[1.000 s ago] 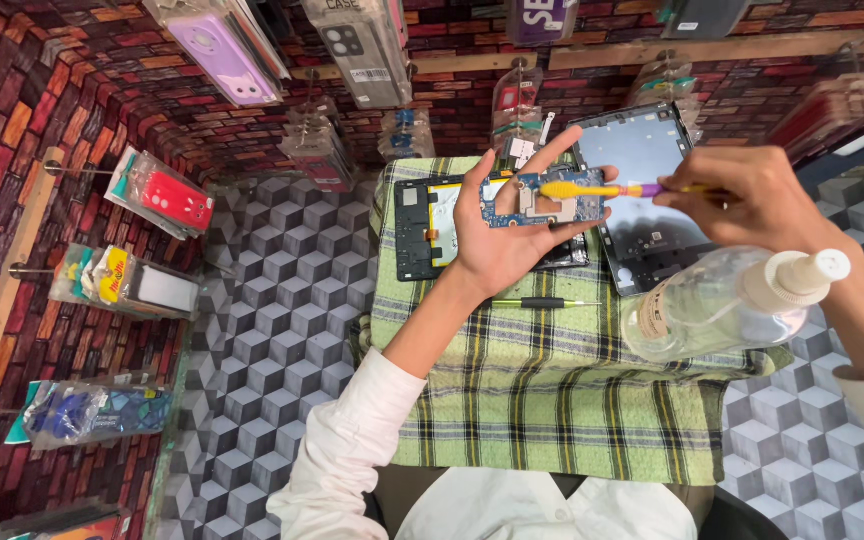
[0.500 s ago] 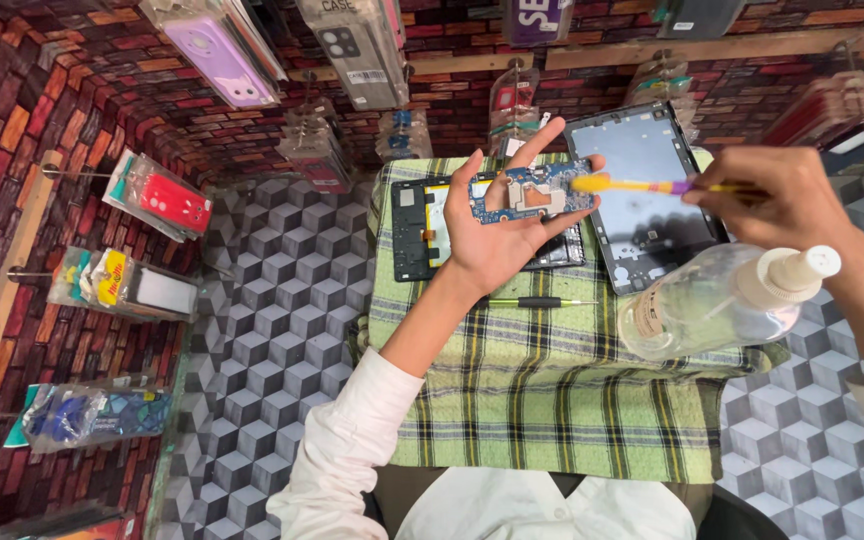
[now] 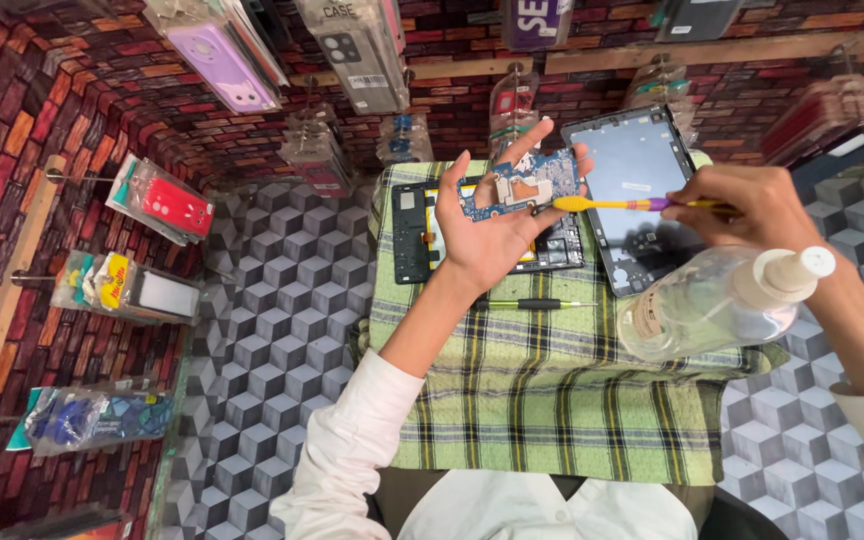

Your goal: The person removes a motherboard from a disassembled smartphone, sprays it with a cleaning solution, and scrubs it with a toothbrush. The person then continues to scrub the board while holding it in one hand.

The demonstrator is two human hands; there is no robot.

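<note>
Now circuit board [image 3: 522, 185] between both hands.

The lower half of the green checked cloth [image 3: 542, 420] lies open, from the frame's centre down to its bottom edge. Higher up, a slim black screwdriver [image 3: 537, 304] lies across the way, with an opened black phone body [image 3: 414, 232] and a dark tablet shell [image 3: 637, 195] behind it. A clear plastic bottle [image 3: 717, 300] fills the right side, apparently resting on the cloth.

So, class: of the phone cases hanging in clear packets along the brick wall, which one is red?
The red case at the left, below the lilac case and above the packet with a yellow label; the others are lilac, grey or blue.
</note>
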